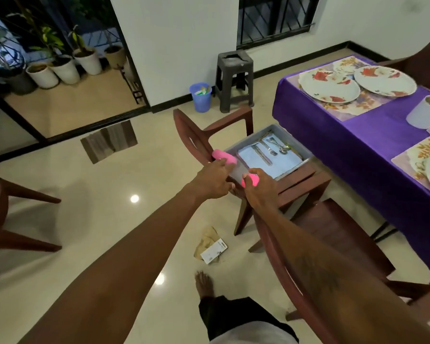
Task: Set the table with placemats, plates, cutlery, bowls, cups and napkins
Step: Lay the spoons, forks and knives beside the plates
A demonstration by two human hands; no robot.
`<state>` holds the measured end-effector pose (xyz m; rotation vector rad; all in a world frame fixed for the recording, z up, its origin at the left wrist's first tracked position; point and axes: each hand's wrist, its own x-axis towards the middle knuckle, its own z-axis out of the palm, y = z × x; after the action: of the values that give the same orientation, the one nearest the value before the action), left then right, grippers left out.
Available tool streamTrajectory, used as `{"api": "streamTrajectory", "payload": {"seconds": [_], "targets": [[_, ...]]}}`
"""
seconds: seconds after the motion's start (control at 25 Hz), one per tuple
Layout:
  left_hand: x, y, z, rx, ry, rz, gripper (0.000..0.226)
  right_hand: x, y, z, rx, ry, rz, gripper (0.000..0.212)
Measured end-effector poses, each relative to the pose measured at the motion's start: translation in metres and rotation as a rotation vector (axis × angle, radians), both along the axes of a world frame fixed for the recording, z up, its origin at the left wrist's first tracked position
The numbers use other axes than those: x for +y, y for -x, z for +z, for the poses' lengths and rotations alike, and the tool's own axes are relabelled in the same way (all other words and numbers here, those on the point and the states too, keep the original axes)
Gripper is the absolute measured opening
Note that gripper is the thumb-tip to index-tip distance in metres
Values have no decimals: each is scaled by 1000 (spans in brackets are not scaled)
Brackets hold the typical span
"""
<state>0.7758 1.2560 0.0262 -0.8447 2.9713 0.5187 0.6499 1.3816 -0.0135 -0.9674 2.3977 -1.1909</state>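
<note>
The left hand [215, 181] curls its fingers round a smooth, rounded pink plastic piece [224, 157], too blurred to identify. Just right of it, the right hand [258, 192] grips a second pink plastic piece [250, 180]. Just beyond both hands, a grey rectangular plastic tray [296, 142] on a brown wooden chair [298, 180] holds shiny metal cutlery [271, 147] on a pale blue cloth [251, 157]. Further right, the purple-clothed table [333, 135] bears round floral plates [330, 85].

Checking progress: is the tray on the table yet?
No, the tray is over the chair beside the table, left hand and right hand gripping its pink handles.
</note>
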Motion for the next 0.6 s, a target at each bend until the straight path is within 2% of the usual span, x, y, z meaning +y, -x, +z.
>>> {"api": "streamTrajectory", "payload": {"seconds": [0.12,0.32,0.4,0.6], "targets": [[-60,8,3,-22,25,-30,61,-58,4,-8,-16,25,-43,31],[-164,40,2,-129,36,-140,67,-143,22,-12,-80,40,-137,29],[-201,64,1,-112,15,-175,67,-169,32,-9,-96,36,-179,30],[-266,139,-27,-128,46,-348,50,-225,73,-41,-175,-8,-399,33]]}}
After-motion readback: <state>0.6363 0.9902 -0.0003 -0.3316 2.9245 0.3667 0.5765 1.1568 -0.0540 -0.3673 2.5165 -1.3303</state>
